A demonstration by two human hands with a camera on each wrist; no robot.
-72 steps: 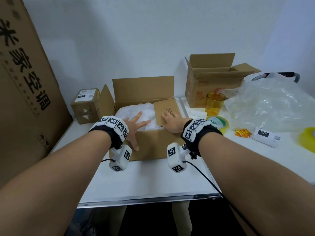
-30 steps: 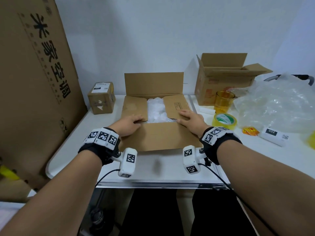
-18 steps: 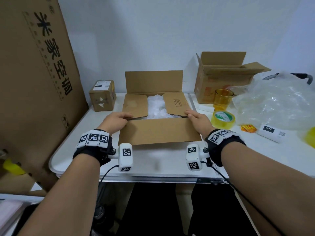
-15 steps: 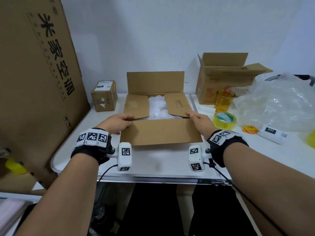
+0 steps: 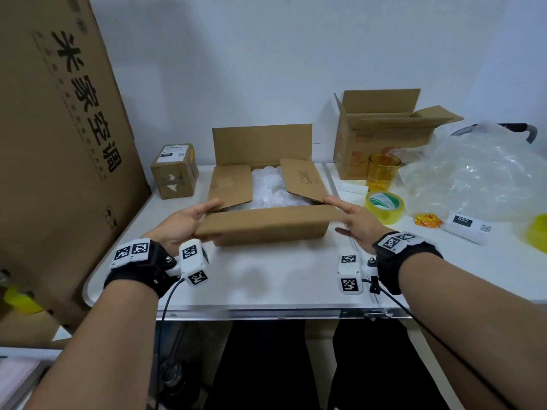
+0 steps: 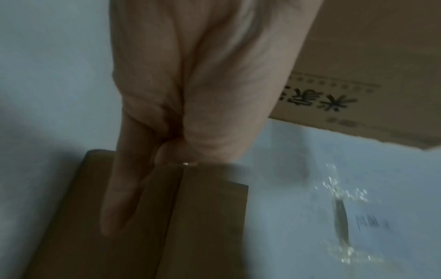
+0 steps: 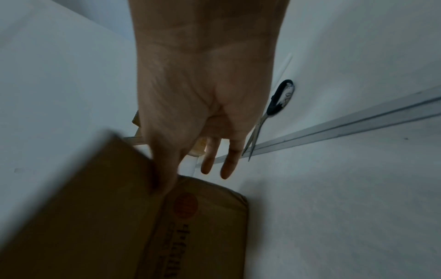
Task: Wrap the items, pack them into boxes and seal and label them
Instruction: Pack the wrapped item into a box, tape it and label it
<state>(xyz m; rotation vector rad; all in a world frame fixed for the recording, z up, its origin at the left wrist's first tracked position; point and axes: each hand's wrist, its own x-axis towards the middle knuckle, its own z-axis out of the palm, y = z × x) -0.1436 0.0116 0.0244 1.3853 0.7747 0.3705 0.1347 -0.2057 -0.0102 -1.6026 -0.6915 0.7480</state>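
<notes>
Left hand (image 5: pixel 180 224) gripping left end of near front flap (image 5: pixel 266 224) of brown cardboard box (image 5: pixel 268 184), thumb on top. Right hand (image 5: pixel 356 221) holding right end, fingers mostly straight. Flap half raised; side flaps folded in, back flap upright. White bubble wrap (image 5: pixel 268 184) inside. Box mid white table (image 5: pixel 266 279). Yellow tape roll (image 5: pixel 384 206) just right; amber glass cup (image 5: pixel 382 171) behind it.

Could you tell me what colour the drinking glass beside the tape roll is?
Amber-yellow glass, clearest in the head view.

The head view is bright, evenly lit and bowed at its edges; both wrist views are dim and motion-blurred.
</notes>
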